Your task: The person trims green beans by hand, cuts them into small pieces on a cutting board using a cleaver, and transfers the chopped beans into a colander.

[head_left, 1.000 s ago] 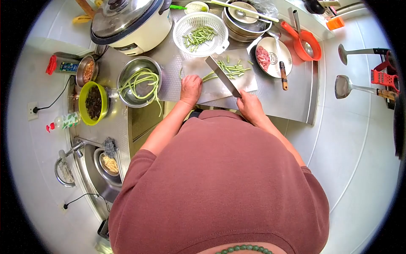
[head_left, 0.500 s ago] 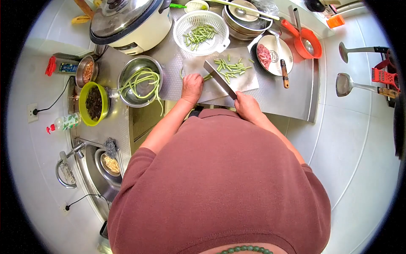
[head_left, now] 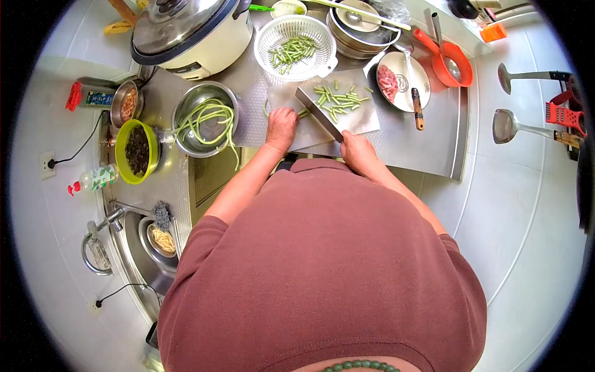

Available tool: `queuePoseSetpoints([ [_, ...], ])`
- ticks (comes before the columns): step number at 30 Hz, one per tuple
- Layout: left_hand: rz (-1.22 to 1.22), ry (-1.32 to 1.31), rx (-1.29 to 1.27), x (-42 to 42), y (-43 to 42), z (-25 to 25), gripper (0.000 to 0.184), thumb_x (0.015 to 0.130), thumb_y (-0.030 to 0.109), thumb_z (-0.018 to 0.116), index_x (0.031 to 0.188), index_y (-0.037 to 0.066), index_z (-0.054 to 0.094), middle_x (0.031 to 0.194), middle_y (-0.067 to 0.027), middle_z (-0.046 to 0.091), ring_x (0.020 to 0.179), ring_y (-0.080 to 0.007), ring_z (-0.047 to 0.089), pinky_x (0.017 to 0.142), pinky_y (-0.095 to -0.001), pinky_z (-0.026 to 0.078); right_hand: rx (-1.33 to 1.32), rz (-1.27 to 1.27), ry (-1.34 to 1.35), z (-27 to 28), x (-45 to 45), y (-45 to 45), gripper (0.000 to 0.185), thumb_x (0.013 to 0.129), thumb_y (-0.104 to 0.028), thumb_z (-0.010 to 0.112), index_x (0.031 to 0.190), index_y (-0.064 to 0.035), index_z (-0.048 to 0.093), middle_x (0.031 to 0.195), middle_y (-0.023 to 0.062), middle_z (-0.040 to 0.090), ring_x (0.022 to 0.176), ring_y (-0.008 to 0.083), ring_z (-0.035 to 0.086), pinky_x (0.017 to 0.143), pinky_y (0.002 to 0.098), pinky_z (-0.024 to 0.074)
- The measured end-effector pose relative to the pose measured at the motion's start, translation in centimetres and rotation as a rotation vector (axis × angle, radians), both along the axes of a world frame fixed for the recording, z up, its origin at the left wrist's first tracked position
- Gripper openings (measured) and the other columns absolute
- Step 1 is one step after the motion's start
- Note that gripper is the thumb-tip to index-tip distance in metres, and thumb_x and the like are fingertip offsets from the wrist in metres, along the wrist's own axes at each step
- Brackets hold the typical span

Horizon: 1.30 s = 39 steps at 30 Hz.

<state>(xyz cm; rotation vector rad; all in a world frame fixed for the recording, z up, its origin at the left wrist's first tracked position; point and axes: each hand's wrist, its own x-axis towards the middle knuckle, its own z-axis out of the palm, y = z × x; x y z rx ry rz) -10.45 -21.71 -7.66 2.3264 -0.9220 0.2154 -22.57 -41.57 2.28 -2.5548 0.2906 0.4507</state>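
Observation:
My right hand [head_left: 357, 150] is wrapped round the handle of a kitchen knife [head_left: 318, 115], whose broad blade slants up and left across a pale cutting board [head_left: 368, 119]. Left of the blade, my left hand [head_left: 282, 128] is closed on green beans [head_left: 303, 113], pressing them to the board; a bean end also curls out on its far side. The fingertips are partly hidden. Cut bean pieces [head_left: 338, 99] lie scattered to the right of the blade. Long whole beans [head_left: 211, 121] hang over the rim of a steel bowl [head_left: 180, 106] to the left.
Behind the board stands a white colander [head_left: 265, 46] with cut beans. A plate [head_left: 419, 93] of diced meat and a red strainer [head_left: 463, 74] are at right. A rice cooker [head_left: 214, 53], a yellow-green bowl [head_left: 123, 164] and the sink [head_left: 141, 263] are at left.
The knife and my right hand have shifted slightly to the left, bringing the blade nearer my left hand. My left hand and the beans look almost unmoved.

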Motion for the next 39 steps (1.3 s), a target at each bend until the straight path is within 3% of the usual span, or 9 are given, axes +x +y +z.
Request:
queuePoseSetpoints([
  [16,-0.016,0.066,0.031,0.2,0.2,-0.1,0.007,0.073,0.009,0.063,0.077,0.009,0.058,0.086,-0.0055,0.059,0.087,-0.0268,0.056,0.076,-0.0386,0.042,0.017,-0.053,-0.11,-0.8,0.0,-3.3,0.018,0.082,-0.017,0.054,0.095,-0.0047,0.057,0.081,0.0238,0.064,0.079,0.0433,0.062,0.07,0.0522,0.0502],
  [19,-0.068,0.038,-0.01,0.3,-0.2,0.4,0.001,0.076,0.011,0.057,0.075,0.01,0.058,0.083,-0.0054,0.057,0.084,-0.0263,0.056,0.076,-0.0383,0.043,0.018,-0.053,-0.115,-0.7,-0.1,-3.2,0.018,0.082,-0.017,0.054,0.095,-0.0047,0.057,0.082,0.0233,0.064,0.079,0.043,0.062,0.071,0.0519,0.0503],
  [25,-0.092,0.023,0.06,0.9,-1.9,0.4,0.002,0.076,0.011,0.056,0.076,0.011,0.058,0.084,-0.0055,0.058,0.082,-0.0265,0.055,0.073,-0.0387,0.042,0.048,-0.072,-0.118,-1.0,-0.2,-3.1,0.018,0.083,-0.017,0.054,0.096,-0.0041,0.056,0.082,0.0234,0.064,0.079,0.0431,0.062,0.071,0.0522,0.0499],
  [34,-0.117,0.031,-0.034,0.4,-1.6,1.4,0.018,0.069,0.01,0.069,0.082,0.01,0.057,0.093,-0.0051,0.057,0.091,-0.026,0.055,0.078,-0.0388,0.042,0.033,-0.08,-0.119,-1.3,-0.2,-3.0,0.018,0.083,-0.016,0.053,0.096,-0.0033,0.056,0.082,0.024,0.064,0.078,0.0433,0.063,0.071,0.0526,0.05],
  [39,-0.007,0.011,0.021,-0.9,-0.4,3.5,0.02,0.067,0.012,0.072,0.082,0.01,0.059,0.095,-0.0052,0.058,0.095,-0.0266,0.055,0.086,-0.0407,0.04,0.027,-0.082,-0.105,-1.2,-0.2,-2.7,0.017,0.083,-0.016,0.053,0.095,-0.003,0.055,0.082,0.0247,0.064,0.079,0.0441,0.062,0.071,0.0532,0.0499],
])
